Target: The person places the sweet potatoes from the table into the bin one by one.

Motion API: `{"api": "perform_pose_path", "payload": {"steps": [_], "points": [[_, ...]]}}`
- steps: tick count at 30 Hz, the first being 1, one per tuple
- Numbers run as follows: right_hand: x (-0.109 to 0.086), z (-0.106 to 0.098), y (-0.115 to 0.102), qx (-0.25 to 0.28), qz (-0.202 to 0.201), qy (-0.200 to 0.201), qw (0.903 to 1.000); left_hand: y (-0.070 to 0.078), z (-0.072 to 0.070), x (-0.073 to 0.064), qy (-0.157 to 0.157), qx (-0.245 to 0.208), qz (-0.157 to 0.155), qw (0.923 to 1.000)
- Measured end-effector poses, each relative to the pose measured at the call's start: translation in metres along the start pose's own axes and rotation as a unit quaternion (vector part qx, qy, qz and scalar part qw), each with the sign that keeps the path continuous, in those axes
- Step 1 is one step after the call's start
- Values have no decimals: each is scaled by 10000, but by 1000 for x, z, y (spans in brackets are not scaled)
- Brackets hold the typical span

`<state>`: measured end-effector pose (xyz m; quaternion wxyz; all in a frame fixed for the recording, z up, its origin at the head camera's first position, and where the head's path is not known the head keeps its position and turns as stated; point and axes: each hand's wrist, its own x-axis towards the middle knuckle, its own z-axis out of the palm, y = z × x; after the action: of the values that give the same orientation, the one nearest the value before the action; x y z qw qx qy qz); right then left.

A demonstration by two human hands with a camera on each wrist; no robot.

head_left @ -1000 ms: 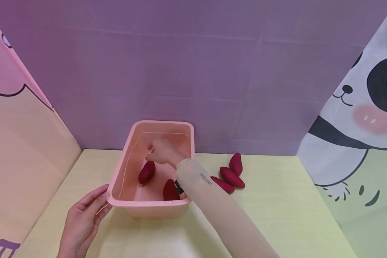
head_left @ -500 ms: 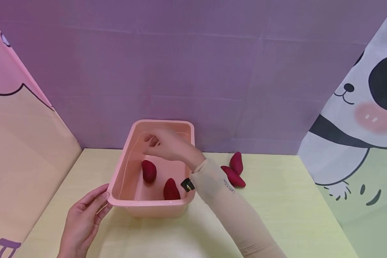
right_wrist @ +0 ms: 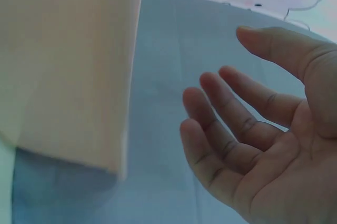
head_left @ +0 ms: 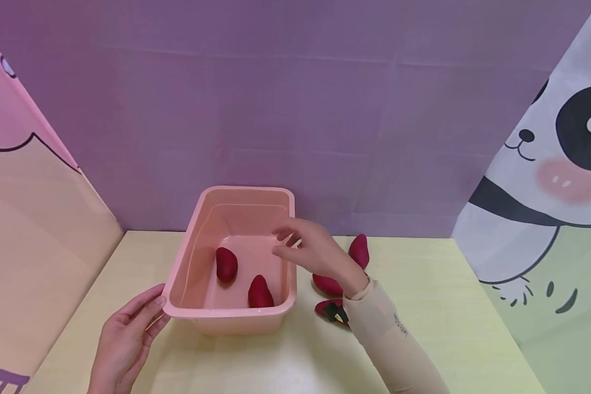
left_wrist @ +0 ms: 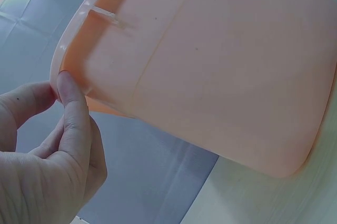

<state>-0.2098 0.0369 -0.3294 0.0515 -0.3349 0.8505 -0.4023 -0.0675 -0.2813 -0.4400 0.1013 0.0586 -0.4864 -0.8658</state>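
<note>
A pink plastic bin [head_left: 232, 313] stands on the table. My left hand [head_left: 128, 334] pinches its near left rim corner between thumb and fingers; the left wrist view shows the thumb on the rim [left_wrist: 59, 66]. Inside lie two smooth, tapered, dark red pieces shaped like sweet potatoes: one at the left [head_left: 226, 265], another by the near wall [head_left: 260, 292]. Over the bin's right rim hovers my right hand [head_left: 315, 246], fingers [right_wrist: 210, 124] loosely bent and apart, nothing between them. Below and behind the right wrist are more dark red pieces [head_left: 359, 250], partly hidden by the arm.
The pale yellow table [head_left: 423, 306] extends right of the bin. A purple cloth wall [head_left: 325, 120] rises close behind the bin. Printed panels close in both sides, with a panda [head_left: 537, 219] on the right one. A small black device [head_left: 336, 312] sits at the right wrist.
My right hand has come out of the bin and moved right, over its right rim. The left piece in the bin has turned a little. My left hand stays on the rim.
</note>
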Motion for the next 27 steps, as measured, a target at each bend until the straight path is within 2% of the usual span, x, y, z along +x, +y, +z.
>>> {"api": "perform_pose_path", "payload": {"steps": [4, 8, 18, 27], "points": [[-23, -5, 21, 229, 104, 444, 9987, 0, -1, 1, -16, -31, 27, 10000], [-46, -6, 44, 359, 478, 680, 9959, 0, -2, 1, -30, -52, 39, 10000], [-105, 1, 98, 839, 1061, 914, 9866, -2, -4, -1, -92, -42, 137, 9999], [-139, 19, 135, 1119, 1455, 1077, 9771, -2, -4, 0, -110, -44, 135, 9998]]}}
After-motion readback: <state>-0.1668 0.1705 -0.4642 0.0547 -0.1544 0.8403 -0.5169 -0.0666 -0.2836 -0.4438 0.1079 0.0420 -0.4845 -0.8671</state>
